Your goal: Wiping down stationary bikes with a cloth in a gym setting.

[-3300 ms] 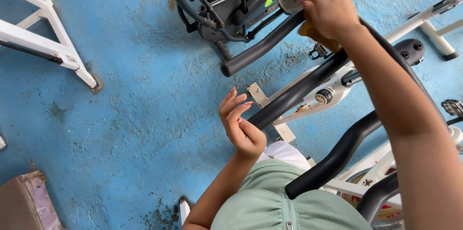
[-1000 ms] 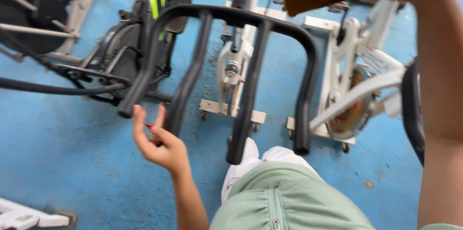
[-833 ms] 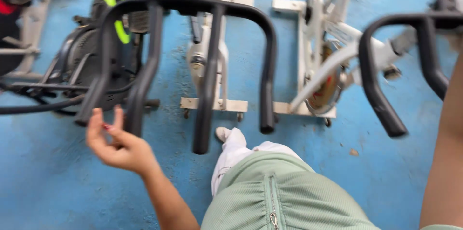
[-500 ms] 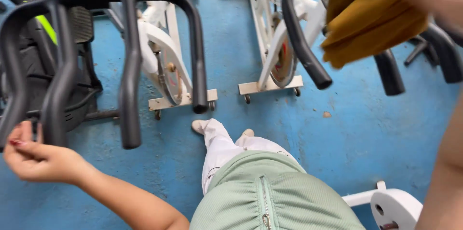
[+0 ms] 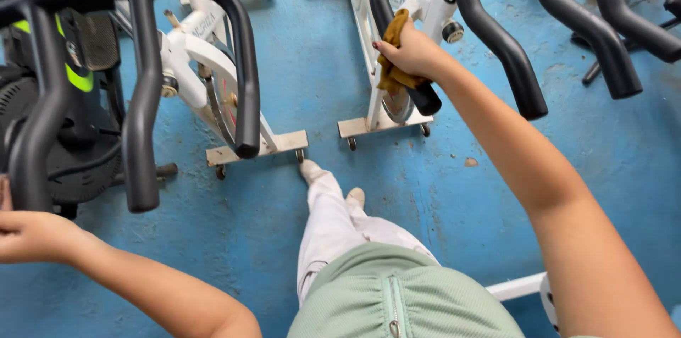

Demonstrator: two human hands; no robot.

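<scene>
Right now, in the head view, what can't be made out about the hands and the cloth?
- Left hand: fingers run off the left edge, so its grip cannot be told.
- Cloth: bunched under the right hand, so its full shape is hidden.
- Handlebar: the gripped stretch is covered by cloth and hand.
- Right hand's palm: turned away from the camera.

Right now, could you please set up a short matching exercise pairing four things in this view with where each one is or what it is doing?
Things:
1. mustard-yellow cloth
2. right hand
3. left hand
4. pale green zipped top

Places or states:
a. at the bottom edge, worn by the person
b. pressed against a black padded handlebar
c. at the left edge, below the black handlebar frame
d. gripping the cloth

Pairs: 1-b, 2-d, 3-c, 4-a
</scene>
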